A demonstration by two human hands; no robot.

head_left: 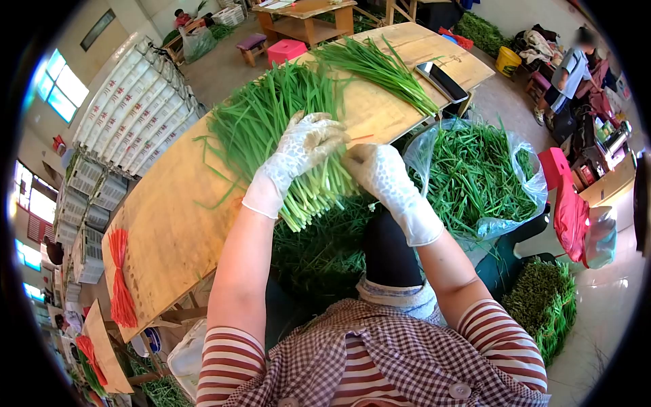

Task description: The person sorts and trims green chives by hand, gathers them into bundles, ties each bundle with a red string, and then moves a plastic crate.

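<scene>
Both hands wear thin, pale patterned gloves. My left hand (306, 144) lies palm down over a large bunch of garlic chives (271, 112), its fingers curled on the stems. The pale cut ends of the bunch point toward me over the table's near edge. Just right of those stems is my right hand (381, 175), its fingers pinched together; whatever is between them is too small to make out. A thin orange-red strip (362, 137) shows between the two hands. Farther back, a smaller bunch of chives (380, 71) rests on the table.
The wooden table (173, 197) carries a phone (442, 81) at right and a bundle of red ties (120, 278) at left. Beside my right arm stands a plastic-lined container of loose greens (475, 176). White crates (129, 102) are stacked left; a person (571, 74) stands far right.
</scene>
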